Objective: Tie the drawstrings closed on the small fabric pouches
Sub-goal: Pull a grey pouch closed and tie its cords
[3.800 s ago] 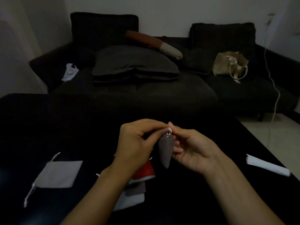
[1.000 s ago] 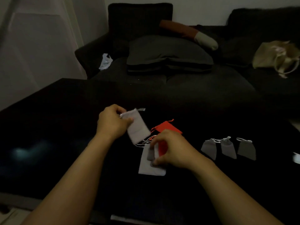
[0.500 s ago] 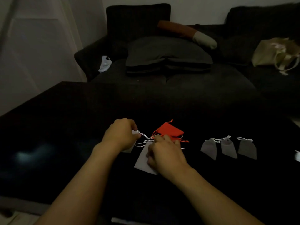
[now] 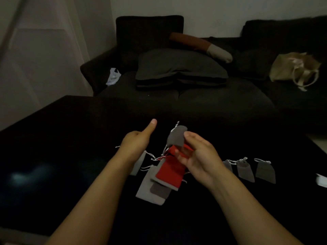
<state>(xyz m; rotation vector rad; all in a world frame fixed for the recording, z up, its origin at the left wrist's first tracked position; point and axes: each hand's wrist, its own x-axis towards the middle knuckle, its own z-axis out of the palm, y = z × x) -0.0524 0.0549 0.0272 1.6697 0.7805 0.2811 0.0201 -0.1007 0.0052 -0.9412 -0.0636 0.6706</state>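
My right hand (image 4: 200,158) pinches a dark grey pouch (image 4: 177,137) between thumb and fingers and holds it above the pile, its white drawstrings hanging loose. Under it on the black table (image 4: 70,142) lie a red pouch (image 4: 169,171), a light grey pouch (image 4: 146,190) and a dark pouch (image 4: 159,190), overlapping. My left hand (image 4: 136,141) hovers left of the lifted pouch with its thumb stretched out. Its fingers are hidden behind the back of the hand and I see nothing in it. A pale pouch (image 4: 138,165) lies beneath that wrist. To the right, three grey pouches (image 4: 245,171) with cinched tops lie in a row.
A white object (image 4: 322,180) shows at the table's right edge. Beyond the table stands a dark sofa (image 4: 212,101) with cushions (image 4: 178,68), a brown and white bolster (image 4: 201,47), a beige tote bag (image 4: 293,68) and a white plastic bag (image 4: 113,76).
My right hand has lifted a dark grey pouch out of the pile. My left hand has let go of the pale pouch, which now lies on the table, and has risen with its thumb out.
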